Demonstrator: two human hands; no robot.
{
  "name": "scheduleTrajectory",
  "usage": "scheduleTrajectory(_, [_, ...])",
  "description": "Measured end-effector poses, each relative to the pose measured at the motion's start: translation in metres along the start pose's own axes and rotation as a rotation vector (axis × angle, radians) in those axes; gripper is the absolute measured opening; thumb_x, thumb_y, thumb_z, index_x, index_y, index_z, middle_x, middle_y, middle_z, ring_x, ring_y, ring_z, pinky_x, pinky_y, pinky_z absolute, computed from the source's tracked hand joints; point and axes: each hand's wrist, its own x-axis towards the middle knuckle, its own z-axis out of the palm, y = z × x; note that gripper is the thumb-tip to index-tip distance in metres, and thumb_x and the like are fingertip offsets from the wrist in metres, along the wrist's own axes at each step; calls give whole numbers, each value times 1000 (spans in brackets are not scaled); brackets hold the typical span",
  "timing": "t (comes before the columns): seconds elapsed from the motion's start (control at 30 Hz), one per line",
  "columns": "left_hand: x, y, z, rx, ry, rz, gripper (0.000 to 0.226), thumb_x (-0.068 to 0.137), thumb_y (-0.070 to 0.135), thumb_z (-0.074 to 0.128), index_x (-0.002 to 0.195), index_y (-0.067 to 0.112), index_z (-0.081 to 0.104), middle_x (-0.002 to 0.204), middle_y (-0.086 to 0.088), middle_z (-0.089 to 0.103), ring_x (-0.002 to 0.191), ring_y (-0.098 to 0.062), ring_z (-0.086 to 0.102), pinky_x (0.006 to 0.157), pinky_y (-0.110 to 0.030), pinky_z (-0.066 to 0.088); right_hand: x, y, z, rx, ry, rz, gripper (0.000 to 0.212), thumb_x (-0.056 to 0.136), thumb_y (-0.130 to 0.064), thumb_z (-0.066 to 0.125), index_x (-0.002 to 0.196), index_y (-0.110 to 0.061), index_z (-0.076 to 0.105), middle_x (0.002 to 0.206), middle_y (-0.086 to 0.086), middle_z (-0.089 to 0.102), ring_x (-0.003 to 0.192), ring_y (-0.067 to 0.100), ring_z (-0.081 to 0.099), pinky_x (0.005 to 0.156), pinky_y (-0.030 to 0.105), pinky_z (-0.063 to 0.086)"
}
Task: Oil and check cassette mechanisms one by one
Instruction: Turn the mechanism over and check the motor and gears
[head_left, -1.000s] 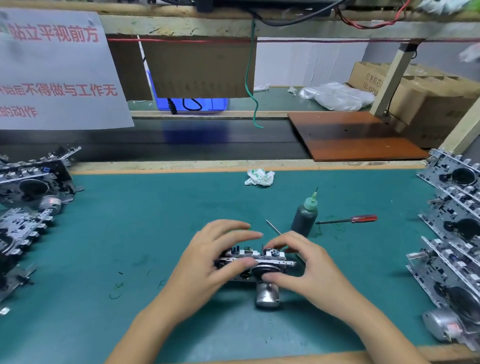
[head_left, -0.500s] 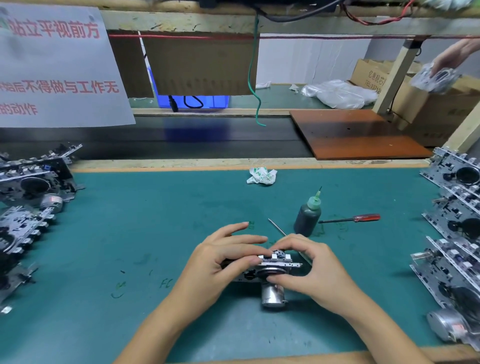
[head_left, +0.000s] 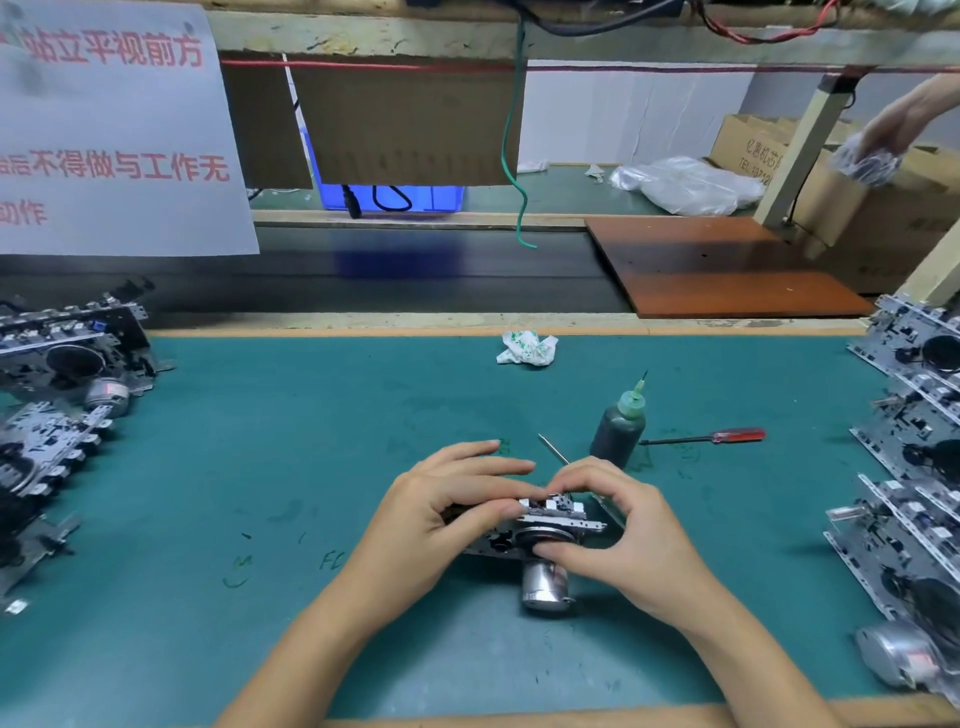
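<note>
Between the two hands, low on the green tabletop (head_left: 260, 467), sat one cassette mechanism (head_left: 558, 519), and that was where all the action was. The left hand (head_left: 441, 514) gripped its left end, thumb and fingers curled onto the metal frame, with the upper fingers lying straighter over the top. The right hand (head_left: 618, 530) pinched the right end, fingertips on the top plate and thumb tucked under by the flywheel. Both hands were on the unit, so this read as the checking step, not the oiling.

Just beyond the right hand stood the oil bottle (head_left: 618, 428), upright with its needle tip pointing up, nobody touching it. A thin metal probe (head_left: 553, 449) lay between the bottle and the hands, and a red-handled screwdriver (head_left: 711, 438) rested further out to the right.

As for progress: off to the left hand's side was a pile of mechanisms (head_left: 62, 395), and off to the right hand's side a neat row of them (head_left: 914, 467) stood on edge. Which group was finished and which was waiting, I could not tell, but plenty plainly remained one way or the other.

The unit itself looked compact: a bright stamped-steel chassis, small dark parts on top, and a shiny cylindrical motor (head_left: 543, 584) jutting toward the person. It rested on the tabletop. No oil was visible on it from this angle.
</note>
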Motion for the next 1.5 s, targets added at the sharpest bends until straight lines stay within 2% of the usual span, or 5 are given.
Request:
scheduleTrajectory(0.47, [1,0,-2,-17,-40,17,24,85,39,59,105,51,65,113,29,64,123,4,47,100,-13,35,-2,-16,-9,-283,-92,-55,32,68,-54,70,91,-39,53,99,-22,56,102,2,52,88,20,38])
scheduleTrajectory(0.7, [-7,3,-10,175,237,150,17,79,45,64,89,34,72,96,19,63,93,-4,59,83,-14,42,15,-51,-12,-1034,-48,-494,40,84,-55,40,72,-18,52,63,-4,49,53,16,52,38,25,32])
scheduleTrajectory(0.83, [-7,9,-23,386,220,247,23,80,43,62,76,24,74,78,16,54,75,0,50,69,-7,36,28,-55,-15,-1164,-181,-565,41,88,-51,33,67,-20,50,49,-6,48,37,16,48,36,22,21])
scheduleTrajectory(1.23, [14,18,-33,627,87,276,23,85,37,63,78,16,70,72,6,57,71,-5,45,64,-16,37,43,-44,-15,-945,-355,-411,31,97,-49,31,82,-21,33,68,3,59,59,30,52,52,33,26])
scheduleTrajectory(1.5, [71,-4,-49,549,416,63,31,88,31,64,115,17,59,112,5,53,101,-12,50,76,-19,33,114,-38,12,-555,40,-24,35,99,-34,42,70,-15,40,57,-5,38,64,26,41,57,34,21])
